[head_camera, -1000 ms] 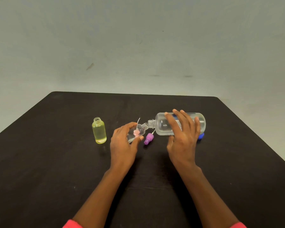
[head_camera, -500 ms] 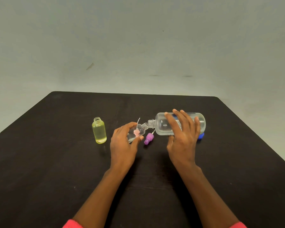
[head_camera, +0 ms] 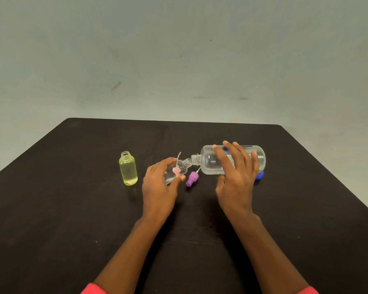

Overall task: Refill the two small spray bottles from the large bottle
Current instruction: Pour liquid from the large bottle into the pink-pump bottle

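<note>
My right hand (head_camera: pixel 236 177) grips the large clear bottle (head_camera: pixel 212 160), held nearly on its side with its open neck pointing left. My left hand (head_camera: pixel 159 183) holds a small clear spray bottle (head_camera: pixel 179 169), tilted so its mouth meets the large bottle's neck. A pink spray cap (head_camera: pixel 176 170) with a white tube shows through or behind the small bottle. A second small bottle (head_camera: pixel 128 168), yellow-tinted, uncapped and holding liquid, stands upright to the left. A purple spray cap (head_camera: pixel 192 178) lies on the table between my hands.
A blue cap (head_camera: pixel 259 175) lies on the black table (head_camera: pixel 72 209) behind my right hand. A pale wall rises behind the table's far edge. Red sleeves show at the bottom.
</note>
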